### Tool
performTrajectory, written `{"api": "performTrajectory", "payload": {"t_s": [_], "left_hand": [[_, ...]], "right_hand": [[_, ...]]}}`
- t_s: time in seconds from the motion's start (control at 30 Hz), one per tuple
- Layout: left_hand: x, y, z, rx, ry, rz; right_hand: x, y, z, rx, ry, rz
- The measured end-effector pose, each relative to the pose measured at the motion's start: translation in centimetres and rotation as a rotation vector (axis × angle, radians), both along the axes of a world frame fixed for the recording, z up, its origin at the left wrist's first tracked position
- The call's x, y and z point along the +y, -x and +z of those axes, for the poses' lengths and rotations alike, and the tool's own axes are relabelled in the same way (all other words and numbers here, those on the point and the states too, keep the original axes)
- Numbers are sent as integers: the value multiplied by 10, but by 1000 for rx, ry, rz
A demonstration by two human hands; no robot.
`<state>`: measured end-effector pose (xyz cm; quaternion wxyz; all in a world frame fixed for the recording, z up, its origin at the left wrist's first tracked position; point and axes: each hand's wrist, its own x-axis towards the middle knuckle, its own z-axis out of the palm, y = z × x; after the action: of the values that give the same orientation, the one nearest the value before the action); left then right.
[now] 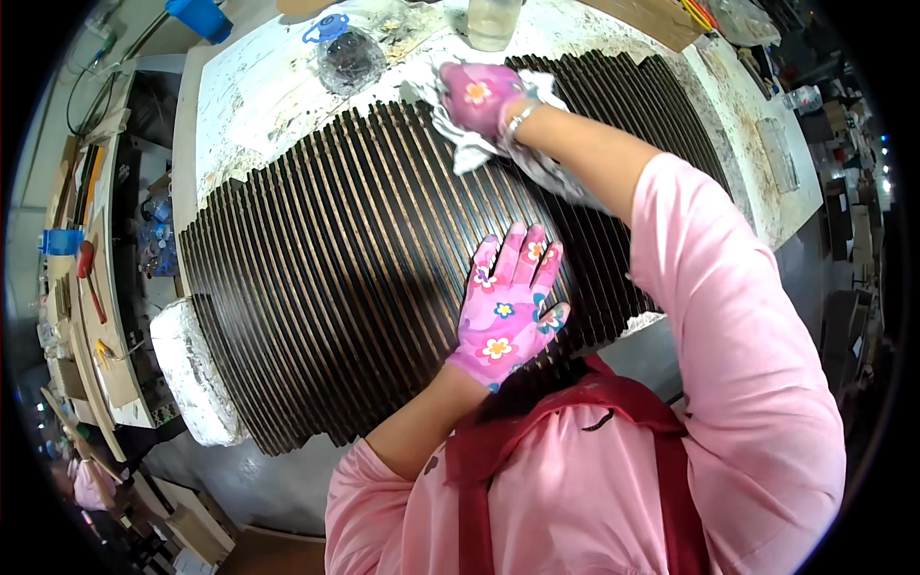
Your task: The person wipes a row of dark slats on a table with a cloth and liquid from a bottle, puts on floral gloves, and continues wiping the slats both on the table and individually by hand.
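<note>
From the head view, a dark slatted panel point(364, 259) lies across a stained white surface point(240, 86), covering most of it and overhanging the near edge. Its thin ribs run side by side from the far edge toward the person.

The left hand point(506, 305), in a pink flowered glove, lies flat on the panel near its near-right part, fingers spread and pointing away, palm down on the ribs; it grips nothing.

The right hand point(479, 94), in the same kind of glove, is closed on a crumpled white rag point(460, 144) at the far edge of the panel, pressing it onto the ribs. Part of the rag trails out under the wrist along the forearm. A bracelet point(518, 119) sits at that wrist. Both arms wear pink sleeves, and a red apron point(575, 412) shows at the lower edge.

Beyond the panel on the surface stand a clear jar with a blue lid point(347, 56), just left of the right hand, and a clear cup point(494, 21), just beyond it. A white wrapped block point(196, 369) rests against the panel's left near corner. Shelves with tools point(91, 268) stand left of the surface.
</note>
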<state>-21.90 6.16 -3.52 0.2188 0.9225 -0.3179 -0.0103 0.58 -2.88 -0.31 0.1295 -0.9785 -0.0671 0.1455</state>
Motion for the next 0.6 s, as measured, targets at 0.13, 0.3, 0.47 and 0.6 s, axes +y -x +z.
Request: {"api": "performTrajectory", "payload": {"t_s": [0.13,0.3,0.47,0.6], "left_hand": [[8,-2,-4,-63,48,10],[7,-1,-8,-102,99,29],[0,0,-2,-54,17,-12],[6,-2,-5,-20,16,0]], "right_hand": [[-16,39,-11,139,-279,100],[-54,92,22,251,-18,677],[-44,22,-28,-107,26,408],[-5,2,-11,-127,-124,165]]}}
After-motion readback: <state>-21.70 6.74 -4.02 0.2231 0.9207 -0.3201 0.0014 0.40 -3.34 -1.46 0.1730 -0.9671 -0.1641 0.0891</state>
